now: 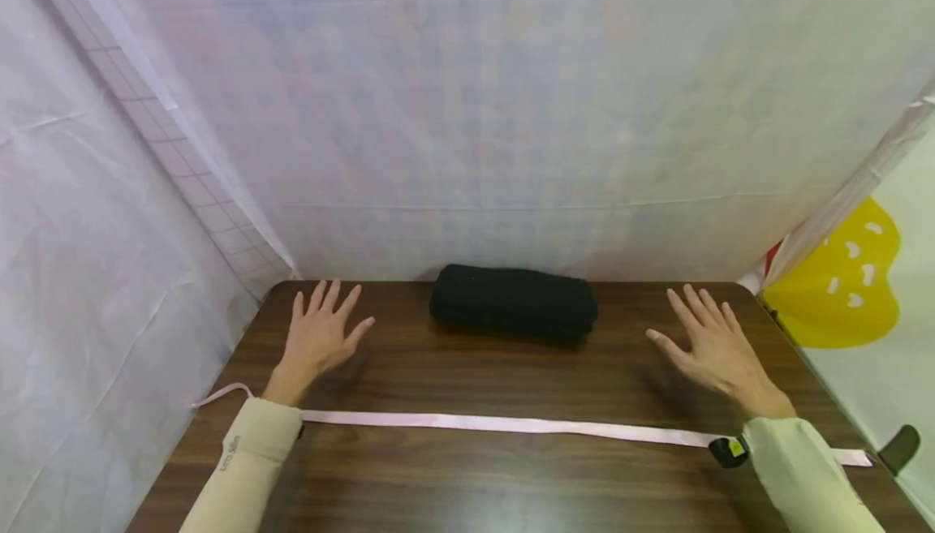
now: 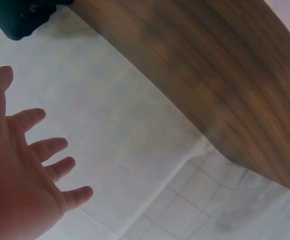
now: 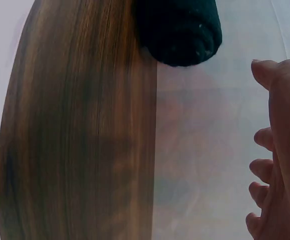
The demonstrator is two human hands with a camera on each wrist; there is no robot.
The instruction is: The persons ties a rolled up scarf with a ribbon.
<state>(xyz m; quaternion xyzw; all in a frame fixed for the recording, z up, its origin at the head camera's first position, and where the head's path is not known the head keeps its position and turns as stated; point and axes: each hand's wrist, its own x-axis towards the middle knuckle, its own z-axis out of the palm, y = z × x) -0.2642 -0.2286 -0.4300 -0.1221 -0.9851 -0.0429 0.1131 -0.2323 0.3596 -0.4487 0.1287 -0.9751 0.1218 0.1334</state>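
A rolled black cloth (image 1: 514,302) lies at the far middle of the dark wooden table (image 1: 467,371), against the white backdrop. My left hand (image 1: 319,336) hovers palm down with fingers spread, to the left of the roll and apart from it. To the right of the roll my right hand (image 1: 712,346) is likewise spread flat and empty. A pink tape (image 1: 504,423) runs across the table under both wrists. The left wrist view shows the left hand's fingers (image 2: 37,150) spread and a corner of the roll (image 2: 25,15). The roll's end (image 3: 180,30) appears in the right wrist view.
White sheets (image 1: 467,111) wall in the table at the back and left. A yellow shape (image 1: 840,290) shows past the right sheet. A small black and yellow object (image 1: 729,450) sits by my right cuff on the tape.
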